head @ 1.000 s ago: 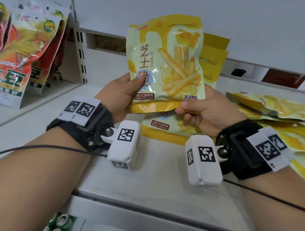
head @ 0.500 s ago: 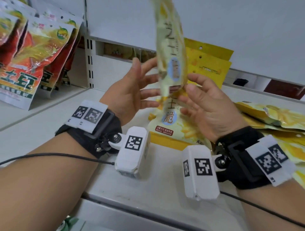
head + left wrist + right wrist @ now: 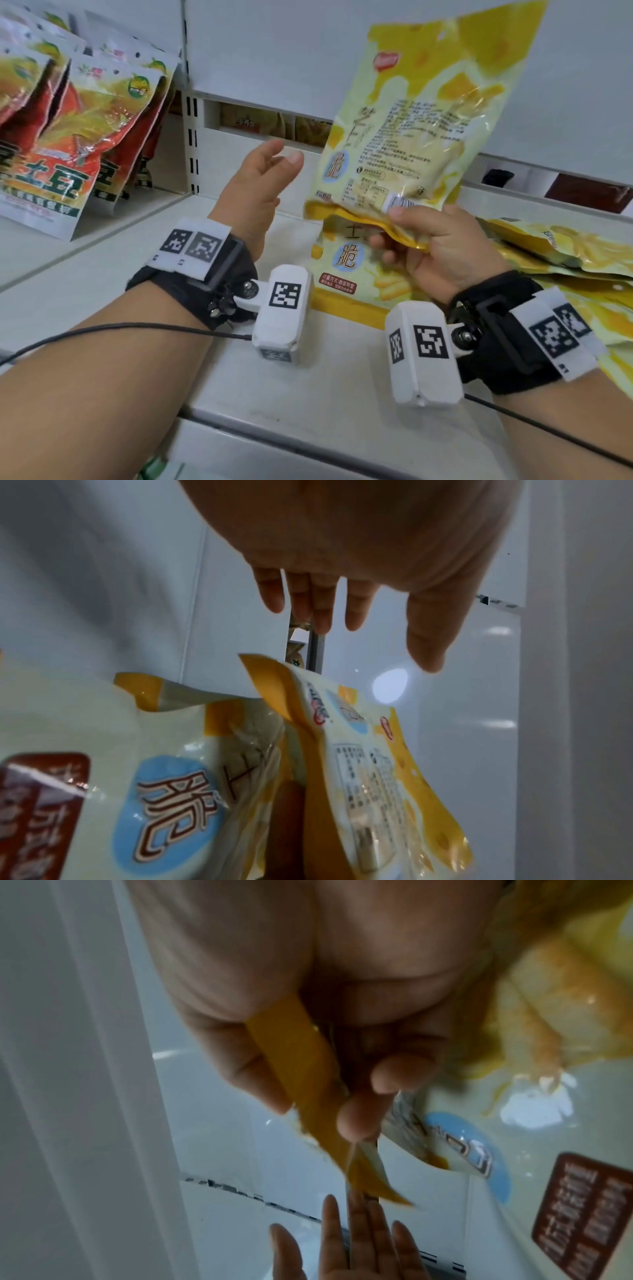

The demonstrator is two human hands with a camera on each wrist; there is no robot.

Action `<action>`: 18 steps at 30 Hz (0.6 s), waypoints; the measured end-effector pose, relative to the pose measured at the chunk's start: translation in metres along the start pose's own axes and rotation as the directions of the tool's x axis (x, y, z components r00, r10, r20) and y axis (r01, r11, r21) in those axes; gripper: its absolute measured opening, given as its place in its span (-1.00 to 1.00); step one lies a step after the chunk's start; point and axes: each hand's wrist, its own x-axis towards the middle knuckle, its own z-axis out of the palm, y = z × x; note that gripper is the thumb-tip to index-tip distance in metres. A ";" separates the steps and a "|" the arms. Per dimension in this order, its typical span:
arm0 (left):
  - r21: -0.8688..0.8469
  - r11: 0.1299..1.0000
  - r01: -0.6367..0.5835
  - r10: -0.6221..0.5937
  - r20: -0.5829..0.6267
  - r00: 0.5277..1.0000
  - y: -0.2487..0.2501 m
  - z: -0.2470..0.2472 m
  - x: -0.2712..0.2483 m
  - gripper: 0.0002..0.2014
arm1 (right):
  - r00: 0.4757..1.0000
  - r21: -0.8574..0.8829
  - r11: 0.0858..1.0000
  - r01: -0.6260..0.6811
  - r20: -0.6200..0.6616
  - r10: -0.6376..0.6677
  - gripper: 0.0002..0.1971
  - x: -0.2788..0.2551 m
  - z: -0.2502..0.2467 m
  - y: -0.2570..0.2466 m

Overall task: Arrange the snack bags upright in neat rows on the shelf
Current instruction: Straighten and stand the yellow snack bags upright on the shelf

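Note:
A yellow snack bag (image 3: 411, 120) is held up above the white shelf (image 3: 308, 377), its printed back side facing me. My right hand (image 3: 428, 246) pinches its lower seam (image 3: 301, 1069) between thumb and fingers. My left hand (image 3: 263, 178) hovers open just left of the bag, fingers straight (image 3: 318, 601), touching nothing. Another yellow bag (image 3: 349, 270) stands upright on the shelf behind my hands. More yellow bags (image 3: 565, 246) lie flat in a pile at the right.
Red and orange snack bags (image 3: 78, 147) stand in rows on the neighbouring shelf at the left, beyond a slotted upright (image 3: 191, 137). A white panel overhangs the shelf's back. The shelf's front edge (image 3: 274, 431) runs below my wrists.
The bag has been turned from front side to back side facing me. My left hand let go of it and opened; my right hand kept hold of the bottom seam.

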 end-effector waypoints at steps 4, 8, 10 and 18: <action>-0.058 0.991 0.120 -0.105 0.212 0.972 -0.004 0.002 0.000 -0.35 | 0.996 -0.020 0.997 -0.081 0.028 0.082 -0.42 0.001 -0.007 0.000; -0.138 0.984 0.112 -0.091 0.151 0.984 -0.005 0.002 -0.002 -0.51 | 0.994 -0.012 0.996 -0.092 0.064 0.093 -0.37 0.002 -0.012 0.000; -0.150 0.984 0.096 -0.076 0.131 0.988 -0.005 0.002 -0.002 -0.52 | 0.995 -0.064 0.996 -0.065 0.076 0.070 -0.37 0.001 -0.011 0.003; -0.183 0.979 0.092 -0.062 0.161 0.985 0.000 0.007 -0.006 -0.44 | 0.999 -0.352 0.936 0.022 -0.039 -0.038 -0.45 0.006 -0.011 0.010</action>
